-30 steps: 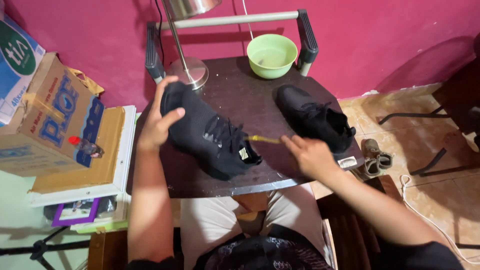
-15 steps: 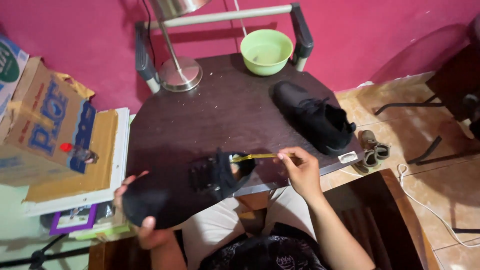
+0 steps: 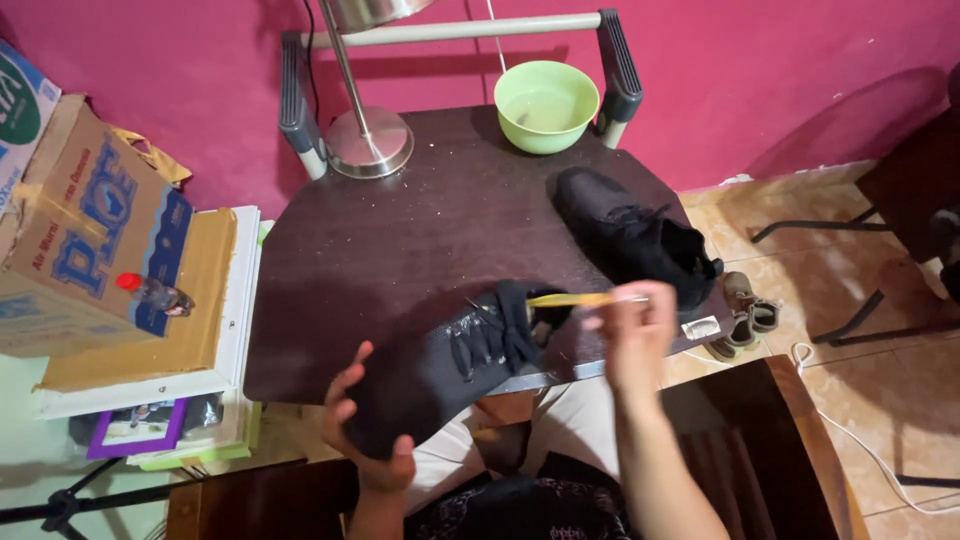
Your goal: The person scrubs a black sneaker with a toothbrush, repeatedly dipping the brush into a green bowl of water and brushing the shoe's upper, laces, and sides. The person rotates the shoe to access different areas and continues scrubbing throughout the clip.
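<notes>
My left hand (image 3: pixel 365 440) grips the toe end of a black laced shoe (image 3: pixel 450 365), which I hold tilted over the near edge of the dark table (image 3: pixel 400 240). My right hand (image 3: pixel 632 335) holds a thin yellow brush (image 3: pixel 570 299) by its handle, with its tip at the shoe's opening. A second black shoe (image 3: pixel 635 240) lies on the table's right side, apart from both hands.
A green bowl (image 3: pixel 547 105) and a metal lamp base (image 3: pixel 368 142) stand at the table's far edge against the pink wall. Cardboard boxes (image 3: pixel 95 240) are stacked at the left. Small shoes (image 3: pixel 745 315) and a white cable (image 3: pixel 850 430) lie on the tiled floor at the right.
My left hand has pulled the shoe from the table's middle toward me and down over the near edge. My right hand followed with the yellow brush.
</notes>
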